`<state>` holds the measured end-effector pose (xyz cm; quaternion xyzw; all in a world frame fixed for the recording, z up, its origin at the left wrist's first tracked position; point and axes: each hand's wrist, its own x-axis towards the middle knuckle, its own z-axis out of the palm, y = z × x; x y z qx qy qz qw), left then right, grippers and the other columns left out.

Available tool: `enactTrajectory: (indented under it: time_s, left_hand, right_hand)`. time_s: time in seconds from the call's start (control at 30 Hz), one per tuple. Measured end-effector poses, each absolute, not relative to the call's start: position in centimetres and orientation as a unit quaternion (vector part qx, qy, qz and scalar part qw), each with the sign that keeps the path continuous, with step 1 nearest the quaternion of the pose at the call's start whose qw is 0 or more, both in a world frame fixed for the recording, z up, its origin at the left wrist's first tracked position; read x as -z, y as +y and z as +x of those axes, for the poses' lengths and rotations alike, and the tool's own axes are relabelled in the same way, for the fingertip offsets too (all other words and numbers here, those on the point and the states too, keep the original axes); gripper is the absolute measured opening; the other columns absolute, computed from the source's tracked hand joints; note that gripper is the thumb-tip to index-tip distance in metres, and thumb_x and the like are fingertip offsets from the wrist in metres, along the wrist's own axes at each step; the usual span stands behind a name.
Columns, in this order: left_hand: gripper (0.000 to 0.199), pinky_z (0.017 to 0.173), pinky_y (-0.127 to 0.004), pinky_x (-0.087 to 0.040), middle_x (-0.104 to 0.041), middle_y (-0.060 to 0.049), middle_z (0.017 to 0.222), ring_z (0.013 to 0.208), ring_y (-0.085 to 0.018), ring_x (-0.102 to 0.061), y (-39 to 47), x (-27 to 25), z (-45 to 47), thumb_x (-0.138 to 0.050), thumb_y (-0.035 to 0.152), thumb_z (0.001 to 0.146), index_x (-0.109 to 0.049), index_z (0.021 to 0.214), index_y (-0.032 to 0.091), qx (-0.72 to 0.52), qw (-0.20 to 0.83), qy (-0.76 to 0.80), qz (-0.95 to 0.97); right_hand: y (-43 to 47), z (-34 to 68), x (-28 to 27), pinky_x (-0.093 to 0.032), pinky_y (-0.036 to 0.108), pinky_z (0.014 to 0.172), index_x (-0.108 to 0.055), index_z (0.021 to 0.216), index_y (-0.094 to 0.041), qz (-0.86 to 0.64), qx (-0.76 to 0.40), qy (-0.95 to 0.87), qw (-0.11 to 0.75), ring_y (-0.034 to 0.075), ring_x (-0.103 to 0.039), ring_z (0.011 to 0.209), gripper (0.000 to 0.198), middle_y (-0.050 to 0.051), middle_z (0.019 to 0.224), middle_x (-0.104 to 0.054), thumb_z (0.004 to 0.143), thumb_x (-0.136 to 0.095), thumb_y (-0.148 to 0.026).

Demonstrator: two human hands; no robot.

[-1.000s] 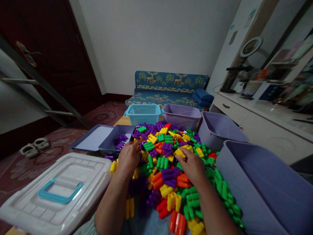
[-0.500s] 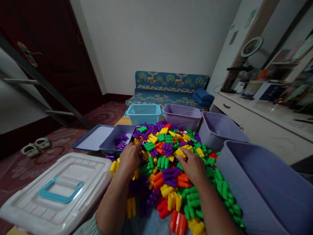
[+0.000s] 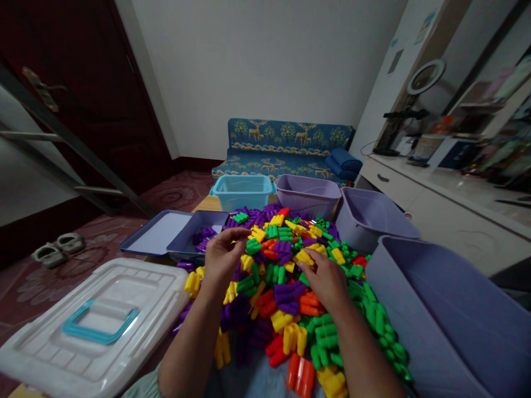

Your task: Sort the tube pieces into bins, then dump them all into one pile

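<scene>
A big heap of plastic building blocks (image 3: 286, 290) in green, purple, yellow, red and orange lies in front of me, each block made of joined bullet-shaped tubes. My left hand (image 3: 226, 253) hovers over the heap's left side, thumb and fingers apart, with nothing visible between them. Just right of its fingertips lies a green block (image 3: 252, 246). My right hand (image 3: 327, 276) rests at the middle right of the heap, thumb and fingers closed on a yellow block (image 3: 304, 257). Purple blocks (image 3: 203, 237) lie in a shallow tray (image 3: 178, 243) beyond my left hand.
Behind the heap stand a light blue bin (image 3: 243, 190) and a purple bin (image 3: 309, 190). Two more purple bins (image 3: 373, 213) line the right side, the nearest one (image 3: 440, 309) being large. A white lid (image 3: 95, 326) with a blue handle lies at left.
My left hand has risen slightly off the blocks and its fingers have spread. The right hand keeps hold of the yellow block in nearly the same place.
</scene>
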<state>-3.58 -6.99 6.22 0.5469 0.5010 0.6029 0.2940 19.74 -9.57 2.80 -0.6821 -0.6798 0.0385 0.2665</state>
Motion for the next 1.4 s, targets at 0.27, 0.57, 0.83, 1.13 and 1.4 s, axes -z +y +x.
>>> enactTrajectory:
  time_s: [0.27,0.57,0.83,1.13,1.4]
  left_hand:
    - [0.026,0.073,-0.026,-0.05,-0.07,-0.005,0.095,0.078,-0.016,-0.065,-7.2,-6.5,-5.4,-0.053,0.025,0.081,-0.068,0.1,0.018,-0.512,0.035,0.636,0.577]
    - [0.034,0.086,-0.03,-0.046,-0.068,-0.011,0.106,0.107,-0.025,-0.061,-8.1,-6.5,-5.5,-0.054,0.021,0.08,-0.066,0.113,0.021,-0.151,0.041,0.719,0.677]
    - [0.038,0.081,-0.03,-0.047,-0.067,-0.012,0.104,0.1,-0.023,-0.064,-7.7,-6.0,-5.5,-0.046,0.009,0.078,-0.068,0.106,0.021,-0.102,0.057,0.71,0.695]
    - [0.024,0.078,-0.028,-0.052,-0.067,-0.006,0.102,0.093,-0.021,-0.064,-8.1,-7.9,-7.4,-0.05,0.02,0.067,-0.068,0.084,0.021,-0.412,0.129,0.596,0.677]
    - [0.022,0.065,-0.027,-0.053,-0.069,-0.004,0.08,0.077,-0.02,-0.066,-7.5,-5.4,-1.0,-0.057,0.031,0.066,-0.066,0.08,0.017,-0.449,0.446,0.499,0.592]
  right_hand:
    - [-9.6,19.7,-2.8,-0.048,0.031,0.075,-0.064,0.115,-0.021,-0.686,-0.04,-0.677,0.264,0.022,-0.068,0.087,0.034,0.007,0.101,-0.073,0.086,-0.053,-0.034]
    - [-9.7,19.8,-3.1,-0.049,0.031,0.078,-0.064,0.115,-0.019,-0.679,-0.056,-0.677,0.277,0.022,-0.068,0.091,0.034,0.008,0.105,-0.072,0.087,-0.05,-0.032]
    - [-9.2,20.0,-2.6,-0.05,0.031,0.077,-0.065,0.113,-0.02,-0.686,-0.078,-0.66,0.296,0.022,-0.069,0.089,0.034,0.008,0.103,-0.073,0.088,-0.048,-0.035]
    - [-9.6,19.6,-3.1,-0.047,0.028,0.078,-0.066,0.104,-0.019,-0.679,-0.085,-0.667,0.295,0.021,-0.067,0.09,0.026,0.007,0.098,-0.072,0.087,-0.05,-0.029]
    - [-10.0,19.6,-6.1,-0.046,0.024,0.07,-0.067,0.089,-0.019,-0.651,-0.192,-0.635,0.37,0.017,-0.065,0.077,0.015,0.003,0.082,-0.071,0.082,-0.057,-0.027]
